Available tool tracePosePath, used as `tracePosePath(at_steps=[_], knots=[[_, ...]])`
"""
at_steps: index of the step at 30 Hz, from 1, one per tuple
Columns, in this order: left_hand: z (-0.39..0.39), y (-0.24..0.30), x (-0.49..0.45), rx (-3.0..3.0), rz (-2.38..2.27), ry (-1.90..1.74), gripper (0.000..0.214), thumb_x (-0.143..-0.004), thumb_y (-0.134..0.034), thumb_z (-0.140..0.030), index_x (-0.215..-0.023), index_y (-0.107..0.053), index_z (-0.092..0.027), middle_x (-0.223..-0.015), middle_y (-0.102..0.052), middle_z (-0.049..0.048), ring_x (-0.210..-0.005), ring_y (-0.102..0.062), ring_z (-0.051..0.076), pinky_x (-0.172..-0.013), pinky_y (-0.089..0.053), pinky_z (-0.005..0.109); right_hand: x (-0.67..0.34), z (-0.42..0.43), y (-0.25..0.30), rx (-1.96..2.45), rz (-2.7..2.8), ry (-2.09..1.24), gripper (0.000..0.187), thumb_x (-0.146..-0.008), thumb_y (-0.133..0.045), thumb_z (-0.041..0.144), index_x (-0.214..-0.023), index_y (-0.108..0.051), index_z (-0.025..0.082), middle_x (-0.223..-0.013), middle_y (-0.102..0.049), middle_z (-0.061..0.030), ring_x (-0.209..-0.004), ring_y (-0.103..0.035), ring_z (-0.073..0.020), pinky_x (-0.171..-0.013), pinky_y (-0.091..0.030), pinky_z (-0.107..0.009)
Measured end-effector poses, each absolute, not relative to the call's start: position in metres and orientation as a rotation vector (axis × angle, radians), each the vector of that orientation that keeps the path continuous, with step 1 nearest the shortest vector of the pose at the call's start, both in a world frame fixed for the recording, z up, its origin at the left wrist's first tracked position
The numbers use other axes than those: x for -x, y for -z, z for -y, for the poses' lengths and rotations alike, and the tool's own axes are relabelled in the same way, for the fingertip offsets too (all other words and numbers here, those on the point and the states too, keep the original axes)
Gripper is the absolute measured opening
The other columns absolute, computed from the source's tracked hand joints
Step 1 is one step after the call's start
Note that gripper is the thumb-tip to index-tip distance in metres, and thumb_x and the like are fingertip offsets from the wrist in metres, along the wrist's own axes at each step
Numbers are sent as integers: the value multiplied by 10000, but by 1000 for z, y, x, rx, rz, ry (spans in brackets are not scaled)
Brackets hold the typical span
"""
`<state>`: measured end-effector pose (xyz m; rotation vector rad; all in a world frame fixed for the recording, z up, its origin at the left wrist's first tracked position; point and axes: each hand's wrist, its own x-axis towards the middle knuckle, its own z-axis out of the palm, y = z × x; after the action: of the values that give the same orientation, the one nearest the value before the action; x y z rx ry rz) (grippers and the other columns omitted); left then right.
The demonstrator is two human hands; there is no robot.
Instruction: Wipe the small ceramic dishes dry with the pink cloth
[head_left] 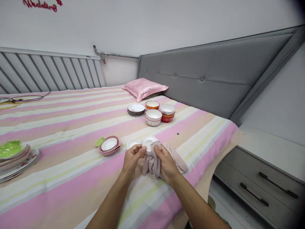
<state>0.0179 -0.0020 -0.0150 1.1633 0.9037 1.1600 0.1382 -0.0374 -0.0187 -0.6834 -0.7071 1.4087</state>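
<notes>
Between my two hands is a small white dish [147, 144], held up above the striped bedspread. My left hand [133, 156] pinches its left edge between thumb and fingers. In my right hand [166, 162] a greyish-pink cloth [152, 163] is gripped, its upper fold pressed against the dish's right side. Part of the cloth trails over the bed to the right. Just beyond my left fingers lies another small white dish [133, 143]. Farther left, a white dish [109, 144] rests in stacked pink bowls [110, 152], beside a green leaf-shaped piece [99, 142].
Stacked bowls [153, 117] and a pile of plates [136, 109] stand ahead, before a pink pillow [145, 88]. At far left are larger plates [23, 167] under a green leaf dish [11, 149]. A grey headboard [195, 70] and a drawer cabinet [262, 178] border the right.
</notes>
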Motion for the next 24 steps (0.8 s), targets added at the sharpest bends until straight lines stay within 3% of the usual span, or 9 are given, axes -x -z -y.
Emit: tracePosePath(at_steps=[9, 14, 24], knots=[[0, 4, -10, -1450, -834, -1054, 383, -747, -584, -352, -1078, -616, -161, -808, -606, 32, -640, -508, 128, -610, -429, 253, -140, 41, 23, 827, 969, -1269, 221, -811, -529, 400, -937, -563, 222, -827, -567, 9, -792, -516, -104, -736, -419, -201], [-6, 9, 1, -1698, -840, -1039, 448, -792, -519, -364, -1215, -522, -215, -948, -578, 63, -781, -497, 176, -659, -447, 280, -143, 42, 23, 882, 1107, -1183, 225, -830, -485, 417, -893, -554, 212, -795, -536, 20, -746, -478, -102, -708, -383, -194], [-4, 2, 11, -2188, -815, -836, 431, -877, -373, -298, -1307, -391, -276, -891, -486, 44, -850, -464, 171, -799, -392, 322, -152, 42, 24, 1062, 1407, -1085, 230, -873, -393, 403, -796, -468, 199, -721, -438, 38, -683, -415, -117, -650, -342, -232]])
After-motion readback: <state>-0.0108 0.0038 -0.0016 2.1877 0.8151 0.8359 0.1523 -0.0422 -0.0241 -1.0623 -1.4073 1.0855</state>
